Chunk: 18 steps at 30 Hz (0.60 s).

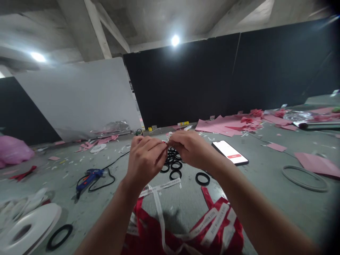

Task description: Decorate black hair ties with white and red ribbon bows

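Both hands meet at the middle of the view, fingertips pinched together around a small whitish piece (pixel 170 135) that is mostly hidden. My left hand (pixel 147 156) is closed, its fingers bent toward the right. My right hand (pixel 190 147) is closed as well, touching the same spot from the other side. Below and behind them lie several black rings (pixel 175 174) on the grey floor. White printed ribbon (pixel 170 185) trails under the hands, and red fabric (pixel 148 230) with more printed strips lies nearest the body.
A blue glue gun (pixel 91 177) with a black cord lies at left, above a white spool (pixel 39 223). One phone (pixel 230 152) lies right of the hands. Pink paper (pixel 215 126) and a grey hoop (pixel 305 188) are farther right. Dark panels (pixel 191 81) stand behind.
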Motion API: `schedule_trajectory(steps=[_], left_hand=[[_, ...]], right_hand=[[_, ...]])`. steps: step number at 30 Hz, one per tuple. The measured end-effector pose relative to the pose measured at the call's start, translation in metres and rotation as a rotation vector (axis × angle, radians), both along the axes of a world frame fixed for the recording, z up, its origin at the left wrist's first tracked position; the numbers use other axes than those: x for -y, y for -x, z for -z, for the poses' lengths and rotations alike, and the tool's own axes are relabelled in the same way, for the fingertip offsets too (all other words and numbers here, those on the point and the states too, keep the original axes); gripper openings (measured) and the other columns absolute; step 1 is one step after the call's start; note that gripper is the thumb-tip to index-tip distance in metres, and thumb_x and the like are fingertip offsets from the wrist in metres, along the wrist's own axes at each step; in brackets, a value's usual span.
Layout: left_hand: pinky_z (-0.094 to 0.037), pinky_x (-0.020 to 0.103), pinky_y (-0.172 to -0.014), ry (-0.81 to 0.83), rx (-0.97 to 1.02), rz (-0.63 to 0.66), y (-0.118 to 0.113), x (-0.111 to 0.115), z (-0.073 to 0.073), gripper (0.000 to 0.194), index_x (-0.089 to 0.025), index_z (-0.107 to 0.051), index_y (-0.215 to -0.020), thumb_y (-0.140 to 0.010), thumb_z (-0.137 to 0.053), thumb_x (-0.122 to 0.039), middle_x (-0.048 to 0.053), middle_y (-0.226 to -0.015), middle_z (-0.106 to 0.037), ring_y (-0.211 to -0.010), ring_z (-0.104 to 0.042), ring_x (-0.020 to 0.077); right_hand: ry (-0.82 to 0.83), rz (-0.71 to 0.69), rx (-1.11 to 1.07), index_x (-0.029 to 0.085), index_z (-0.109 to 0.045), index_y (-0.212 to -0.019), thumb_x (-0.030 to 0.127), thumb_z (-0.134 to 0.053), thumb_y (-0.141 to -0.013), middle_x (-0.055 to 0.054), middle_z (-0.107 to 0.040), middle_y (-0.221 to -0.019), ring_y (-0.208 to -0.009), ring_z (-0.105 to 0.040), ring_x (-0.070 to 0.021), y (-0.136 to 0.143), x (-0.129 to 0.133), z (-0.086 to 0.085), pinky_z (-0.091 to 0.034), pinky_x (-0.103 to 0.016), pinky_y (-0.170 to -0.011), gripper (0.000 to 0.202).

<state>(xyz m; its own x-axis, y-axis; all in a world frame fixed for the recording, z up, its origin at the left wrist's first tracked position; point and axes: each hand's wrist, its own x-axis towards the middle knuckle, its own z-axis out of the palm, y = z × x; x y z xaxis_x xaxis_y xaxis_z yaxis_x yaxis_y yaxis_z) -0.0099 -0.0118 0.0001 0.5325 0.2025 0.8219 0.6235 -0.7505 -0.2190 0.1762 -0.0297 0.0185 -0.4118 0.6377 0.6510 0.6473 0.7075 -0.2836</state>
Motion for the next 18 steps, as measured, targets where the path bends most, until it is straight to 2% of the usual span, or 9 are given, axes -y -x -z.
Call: schedule_trajectory(steps=[7, 11, 18], left_hand=[[-0.038, 0.036, -0.080, -0.012, -0.036, 0.028, 0.0020, 0.0001, -0.0047, 0.009, -0.018, -0.068, -0.090, -0.089, -0.059, -0.018, 0.004, -0.088, -0.073, -0.079, -0.061, 0.0180], [-0.038, 0.037, -0.079, -0.080, -0.087, 0.030, 0.0021, -0.0004, -0.0061, 0.006, -0.018, -0.067, -0.088, -0.087, -0.061, -0.017, 0.003, -0.086, -0.073, -0.076, -0.062, 0.0172], [-0.039, 0.038, -0.079, -0.109, -0.128, 0.038, 0.0016, 0.0016, -0.0064, 0.007, -0.016, -0.064, -0.080, -0.086, -0.061, -0.016, 0.003, -0.082, -0.072, -0.073, -0.062, 0.0172]], right_hand=[[0.072, 0.012, -0.061, 0.019, -0.041, -0.062, 0.012, -0.046, -0.090, 0.000, -0.049, -0.063, -0.061, -0.039, -0.0119, 0.0015, 0.0016, -0.0007, -0.027, -0.029, -0.059, 0.029], [0.036, 0.030, 0.006, 0.018, -0.044, -0.065, 0.007, -0.045, -0.088, -0.001, -0.053, -0.067, -0.065, -0.044, -0.0121, 0.0015, 0.0001, 0.0014, -0.029, -0.028, -0.061, 0.025], [-0.010, 0.076, 0.099, 0.017, -0.049, -0.067, 0.005, -0.046, -0.083, -0.003, -0.058, -0.070, -0.068, -0.047, -0.0126, 0.0026, -0.0015, 0.0055, -0.031, -0.027, -0.063, 0.020]])
